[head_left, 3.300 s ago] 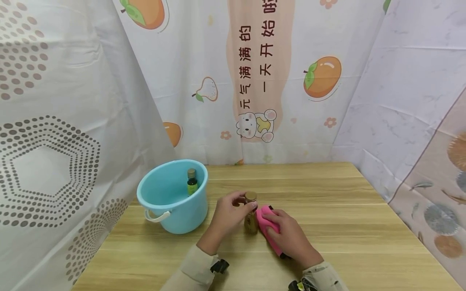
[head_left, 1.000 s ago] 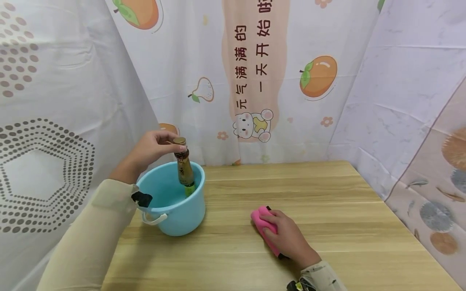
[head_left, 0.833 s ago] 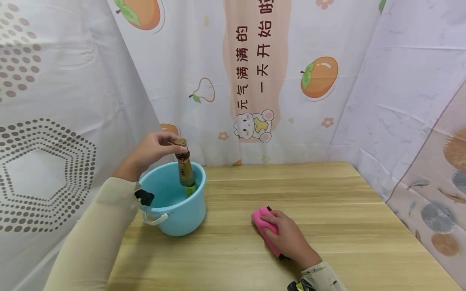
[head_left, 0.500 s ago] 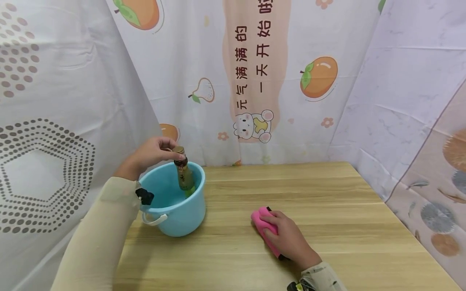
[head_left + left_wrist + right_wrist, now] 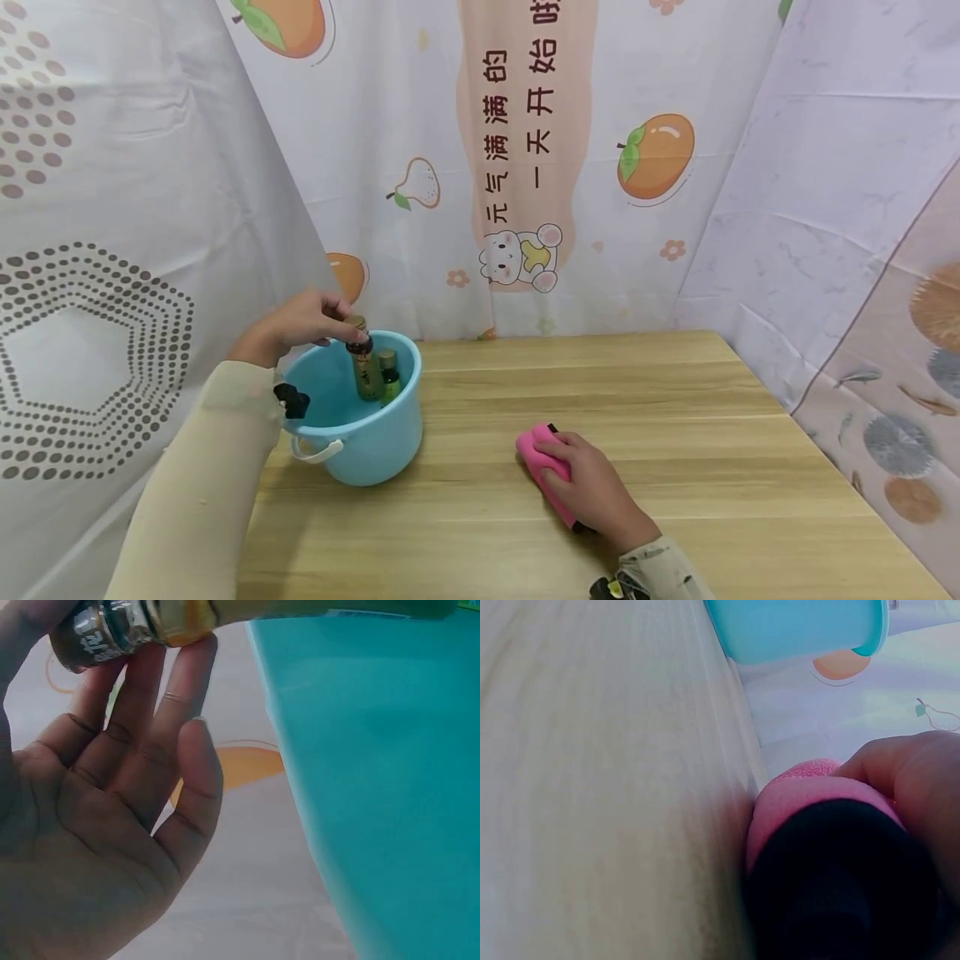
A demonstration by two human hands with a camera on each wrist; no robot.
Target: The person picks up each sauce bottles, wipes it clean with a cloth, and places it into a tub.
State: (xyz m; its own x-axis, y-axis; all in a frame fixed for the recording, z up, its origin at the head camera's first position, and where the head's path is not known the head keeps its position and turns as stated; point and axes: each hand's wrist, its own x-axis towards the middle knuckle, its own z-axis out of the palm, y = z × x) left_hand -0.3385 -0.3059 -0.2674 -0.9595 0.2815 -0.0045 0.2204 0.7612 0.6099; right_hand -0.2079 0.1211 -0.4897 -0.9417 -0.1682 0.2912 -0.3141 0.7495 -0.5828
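In the head view my left hand point(image 5: 311, 321) pinches a tall glass bottle point(image 5: 367, 372) near its gold cap, the bottle's body inside the light blue bucket point(image 5: 375, 450). The left wrist view shows the thumb and fingers point(image 5: 150, 712) at the bottle's cap and neck point(image 5: 112, 634). To the right of it, a smaller dark bottle point(image 5: 390, 379) with a green label stands in the bucket. My right hand point(image 5: 592, 492) grips a soft pink roll point(image 5: 536, 454) with black ends on the table. In the right wrist view, its fuzzy pink fabric point(image 5: 810, 787) shows beside the thumb.
The wooden table point(image 5: 450, 533) reaches back to a white printed curtain point(image 5: 427, 250). More curtains hang along the left and right sides. The bucket's white handle point(image 5: 318, 452) hangs down at its front left.
My left hand has carried the bottle from the table beside the pink roll into the bucket, then lowered it and shifted it left, uncovering the smaller bottle. My right hand stays on the roll.
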